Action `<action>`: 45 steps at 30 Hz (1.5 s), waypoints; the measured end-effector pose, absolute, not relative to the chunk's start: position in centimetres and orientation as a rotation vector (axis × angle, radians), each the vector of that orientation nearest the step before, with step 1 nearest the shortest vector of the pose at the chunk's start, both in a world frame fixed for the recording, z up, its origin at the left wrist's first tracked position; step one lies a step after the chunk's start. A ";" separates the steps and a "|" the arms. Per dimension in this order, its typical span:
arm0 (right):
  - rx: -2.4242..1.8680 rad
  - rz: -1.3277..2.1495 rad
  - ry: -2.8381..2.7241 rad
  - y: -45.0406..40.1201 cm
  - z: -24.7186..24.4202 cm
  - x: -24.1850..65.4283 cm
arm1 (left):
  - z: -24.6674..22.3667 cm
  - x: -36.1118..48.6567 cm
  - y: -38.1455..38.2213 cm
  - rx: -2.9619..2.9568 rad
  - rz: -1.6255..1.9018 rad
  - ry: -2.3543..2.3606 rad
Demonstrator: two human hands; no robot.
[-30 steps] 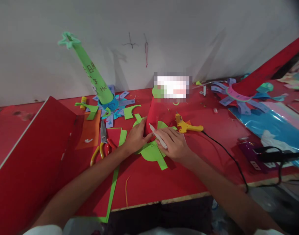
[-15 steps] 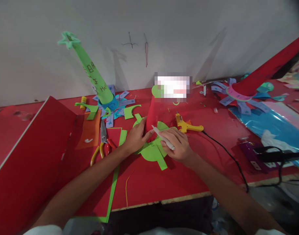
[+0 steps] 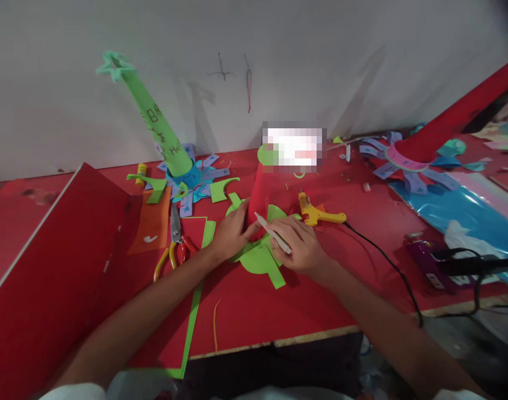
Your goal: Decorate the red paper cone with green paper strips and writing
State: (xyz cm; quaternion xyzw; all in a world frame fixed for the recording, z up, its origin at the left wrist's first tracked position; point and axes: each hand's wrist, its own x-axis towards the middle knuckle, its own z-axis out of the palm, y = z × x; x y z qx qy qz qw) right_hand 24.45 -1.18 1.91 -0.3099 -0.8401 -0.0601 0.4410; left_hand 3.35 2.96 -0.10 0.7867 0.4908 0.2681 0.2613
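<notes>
A red paper cone (image 3: 259, 189) with a green disc (image 3: 268, 155) at its top stands upright on a green paper base (image 3: 254, 261) with strips sticking out. My left hand (image 3: 235, 230) is closed around the lower left side of the cone, fingers partly hidden behind it. In my right hand (image 3: 301, 244) is a white pen (image 3: 274, 234), pinched between thumb and fingers. Its tip points at the lower part of the cone; I cannot tell whether it touches. Any mark under the tip is too small to make out.
A yellow glue gun (image 3: 320, 214) with a black cord lies right of the base. Scissors (image 3: 176, 225) and red and green paper sheets (image 3: 170, 333) lie left. A green paper tower (image 3: 156, 122) stands behind; a red one (image 3: 457, 114) leans at right, near a purple box (image 3: 428, 266).
The pen tip has shifted slightly left and the pen lies a little differently in my right hand, which has moved slightly. My left hand and the cone stay in place.
</notes>
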 end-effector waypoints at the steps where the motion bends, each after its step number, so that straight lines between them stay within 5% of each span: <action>1: -0.768 -0.157 -2.091 -1.2 1.9 24.4 | -0.1 3.3 3.0 2.134 0.731 1.323; 45: -0.758 -0.147 -2.202 -0.8 2.2 24.5 | -0.6 3.1 3.1 2.179 0.735 1.325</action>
